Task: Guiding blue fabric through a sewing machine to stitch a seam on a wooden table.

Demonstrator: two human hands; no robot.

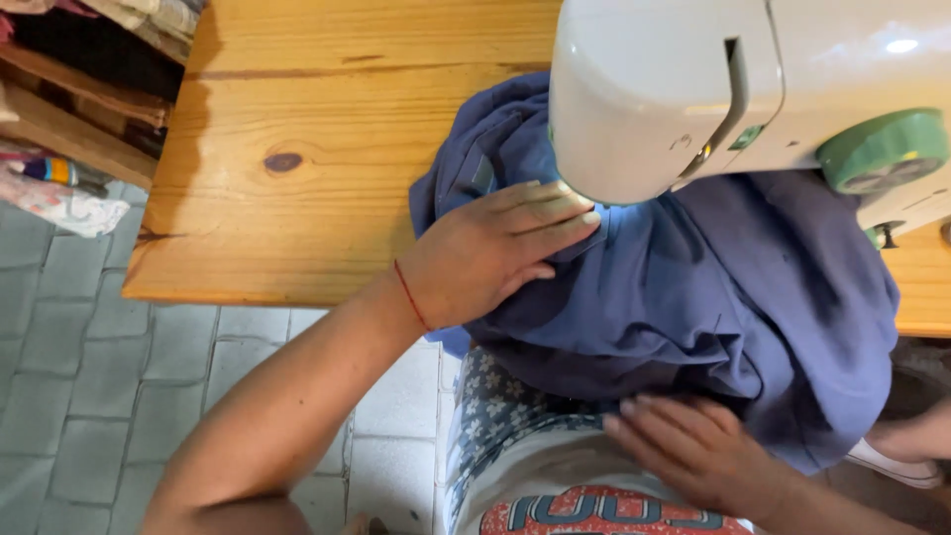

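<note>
Meanwhile left hand (495, 253) (flat) presses blue fabric (713, 287) beside sewing machine (674, 89).

No packages, signs or screens show here. The one label-like thing is a small grey rectangular tag (482, 174) sewn on the blue fabric (713, 287), just left of the white sewing machine (644, 99). At the bottom edge, a red printed patch with blue lettering (604, 510) sits on the person's light shirt, partly cut off by the frame.
</note>
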